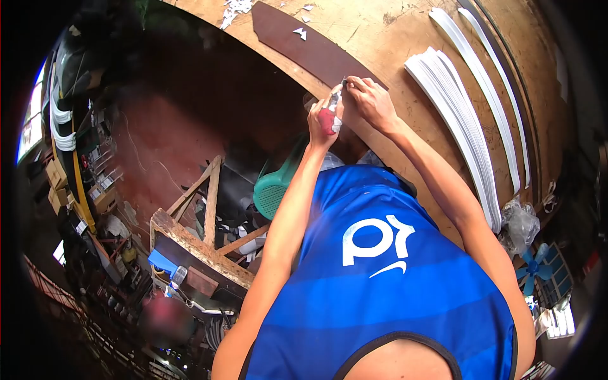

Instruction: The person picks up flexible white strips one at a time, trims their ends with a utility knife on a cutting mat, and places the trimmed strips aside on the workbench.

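Note:
My left hand (326,116) is closed around a small item with red and whitish patches (329,120), at the near edge of the wooden table (380,31). My right hand (373,101) is pinched beside it, its fingertips meeting a small dark tip at the top of that item. What exactly the right fingers hold is too small to make out. Just beyond both hands lies a long dark brown strip (304,47), with a few white scraps (301,33) on it.
A thick stack of white strips (453,114) lies right of my hands, with more long white strips (484,79) farther right. Clear plastic (520,225) sits at the lower right. A green stool (273,193) and wooden frame (199,250) stand left of my body.

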